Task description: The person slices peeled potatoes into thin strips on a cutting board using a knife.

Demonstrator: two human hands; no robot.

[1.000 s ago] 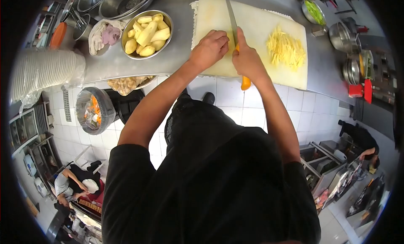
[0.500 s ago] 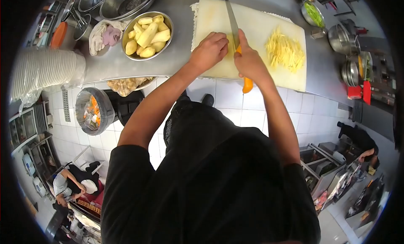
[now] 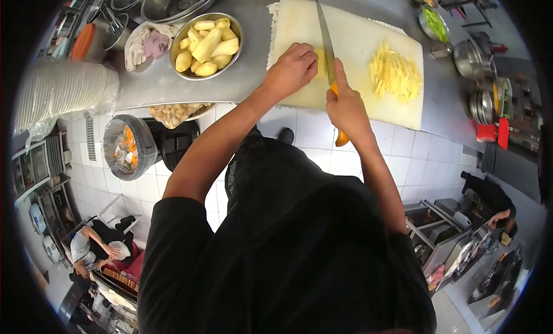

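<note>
My left hand (image 3: 292,69) has its fingers curled on a pale yellow potato piece (image 3: 319,64) on the white cutting board (image 3: 351,34). Most of the piece is hidden behind the fingers. In my right hand (image 3: 348,108) is a long knife (image 3: 325,34) with an orange-yellow handle, its index finger laid along the blade's base. The blade points away from me, right beside the potato piece. On the board's right part lies a heap of thin potato strips (image 3: 394,72). Left of the board, a metal bowl (image 3: 180,68) holds several peeled potatoes (image 3: 208,45).
A crumpled cloth (image 3: 137,49) and stacked plastic containers (image 3: 66,95) are on the counter's left. Metal bowls (image 3: 469,60) and a bowl of green strips (image 3: 435,24) stand right. Below the counter is a lined waste bin (image 3: 128,147). Two other people work behind, one each side.
My right hand has drawn the knife back toward me. More of the potato piece shows beside my left fingers, which stay in place. The view has shifted slightly.
</note>
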